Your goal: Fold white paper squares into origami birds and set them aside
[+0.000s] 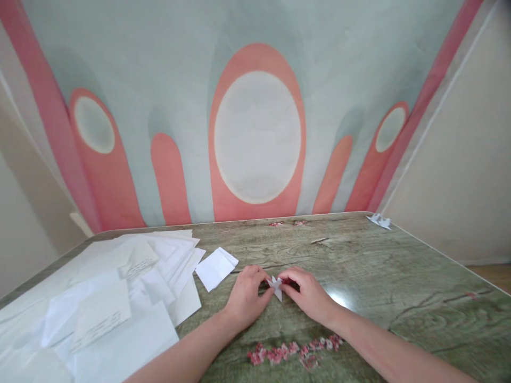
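Both of my hands rest on the wood-grain table (359, 266) near its middle. My left hand (245, 295) and my right hand (305, 292) pinch a small folded piece of white paper (276, 287) between their fingertips. The fingers of both hands are curled in on the paper, which stands slightly up off the table between them.
A spread of white paper sheets (120, 298) covers the table's left side, with a small stack of white squares (215, 267) near my left hand. A row of small pink and red bits (291, 351) lies near the front. White folded paper (379, 220) sits at the far right corner.
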Available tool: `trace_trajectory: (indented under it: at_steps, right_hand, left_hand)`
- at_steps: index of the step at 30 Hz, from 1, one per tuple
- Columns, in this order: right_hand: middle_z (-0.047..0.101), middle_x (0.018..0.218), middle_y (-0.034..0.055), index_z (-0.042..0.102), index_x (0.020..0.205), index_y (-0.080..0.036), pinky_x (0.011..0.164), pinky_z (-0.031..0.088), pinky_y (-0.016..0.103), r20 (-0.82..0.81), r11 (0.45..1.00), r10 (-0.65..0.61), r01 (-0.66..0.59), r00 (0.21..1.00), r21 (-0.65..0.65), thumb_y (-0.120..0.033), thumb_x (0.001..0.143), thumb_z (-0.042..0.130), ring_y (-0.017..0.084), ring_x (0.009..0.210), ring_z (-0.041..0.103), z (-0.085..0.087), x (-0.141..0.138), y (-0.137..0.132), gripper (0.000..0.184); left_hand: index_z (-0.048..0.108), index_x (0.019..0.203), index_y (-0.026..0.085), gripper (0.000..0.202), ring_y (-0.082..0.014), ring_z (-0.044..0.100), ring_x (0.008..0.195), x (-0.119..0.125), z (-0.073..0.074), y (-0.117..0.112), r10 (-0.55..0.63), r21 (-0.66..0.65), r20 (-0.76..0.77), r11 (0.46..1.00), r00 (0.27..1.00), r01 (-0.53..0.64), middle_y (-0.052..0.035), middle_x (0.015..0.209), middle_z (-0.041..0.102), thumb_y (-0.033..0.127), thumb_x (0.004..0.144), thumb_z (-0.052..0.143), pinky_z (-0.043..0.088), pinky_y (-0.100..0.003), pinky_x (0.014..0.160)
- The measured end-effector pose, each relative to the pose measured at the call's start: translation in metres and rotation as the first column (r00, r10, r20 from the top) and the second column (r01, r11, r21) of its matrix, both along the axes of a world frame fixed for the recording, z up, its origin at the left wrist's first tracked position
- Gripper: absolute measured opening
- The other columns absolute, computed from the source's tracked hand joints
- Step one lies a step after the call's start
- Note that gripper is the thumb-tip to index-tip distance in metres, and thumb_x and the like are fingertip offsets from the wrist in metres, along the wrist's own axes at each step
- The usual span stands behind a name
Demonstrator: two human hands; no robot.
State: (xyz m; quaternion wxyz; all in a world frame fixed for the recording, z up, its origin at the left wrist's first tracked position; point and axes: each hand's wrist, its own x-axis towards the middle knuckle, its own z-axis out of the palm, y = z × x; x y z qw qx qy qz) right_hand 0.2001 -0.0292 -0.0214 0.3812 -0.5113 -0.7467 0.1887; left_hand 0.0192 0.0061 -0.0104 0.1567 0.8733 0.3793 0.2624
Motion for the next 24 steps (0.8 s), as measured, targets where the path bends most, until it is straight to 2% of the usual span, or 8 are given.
trace_trajectory:
  at_steps: [5,10,13,18,24]
  right_hand:
    - [0.060,0.076,0.0003,0.062,0.081,-0.020,0.069,0.043,0.027,-0.035,1.000,0.007,-0.008,0.999,-0.006,-0.017,0.078,0.058,0.016,0.075,0.055,0.002,0.001,-0.001,0.007]
    - [0.058,0.087,0.0027,0.063,0.094,-0.020,0.068,0.045,0.025,-0.130,0.999,0.054,-0.054,0.990,0.001,-0.018,0.079,0.058,0.014,0.076,0.056,0.009,0.002,-0.005,0.016]
    - [0.057,0.085,0.0029,0.065,0.091,-0.021,0.067,0.045,0.025,-0.108,0.998,0.069,-0.068,0.992,0.013,-0.021,0.083,0.054,0.013,0.076,0.056,0.013,0.002,-0.005,0.014]
    - [0.054,0.072,-0.0001,0.066,0.089,-0.021,0.061,0.042,0.024,-0.034,1.000,0.006,-0.006,0.999,0.011,-0.022,0.081,0.057,0.012,0.065,0.053,0.015,0.000,-0.004,0.012]
    - [0.060,0.070,-0.0002,0.066,0.079,-0.020,0.059,0.041,0.023,0.000,1.000,0.016,-0.016,1.000,0.018,-0.022,0.084,0.053,0.012,0.064,0.054,0.020,-0.006,-0.005,0.015]
  left_hand:
    - [0.062,0.081,0.020,0.007,-0.0204,0.051,0.087,-0.001,0.000,0.002,-0.008,-0.013,0.004,1.000,1.000,0.009,-0.0043,0.086,0.057,0.022,0.077,0.057,0.039,-0.032,0.080]
    - [0.062,0.079,0.020,0.007,-0.0203,0.052,0.086,-0.001,0.002,0.001,-0.016,-0.015,0.007,1.000,1.000,0.016,-0.0046,0.085,0.058,0.022,0.078,0.056,0.039,-0.031,0.078]
    - [0.063,0.078,0.020,0.007,-0.0202,0.053,0.084,-0.001,0.003,0.000,-0.022,-0.020,0.019,1.000,1.000,0.022,-0.0045,0.084,0.058,0.022,0.078,0.056,0.040,-0.031,0.077]
    - [0.063,0.078,0.020,0.007,-0.0202,0.052,0.085,-0.001,0.005,0.000,-0.029,-0.023,0.034,0.999,0.999,0.030,-0.0042,0.084,0.058,0.018,0.076,0.056,0.039,-0.031,0.078]
    - [0.061,0.078,0.020,0.008,-0.0204,0.053,0.085,-0.001,0.006,0.001,-0.034,-0.039,0.055,0.999,0.998,0.036,-0.0037,0.083,0.059,0.017,0.074,0.056,0.040,-0.031,0.077]
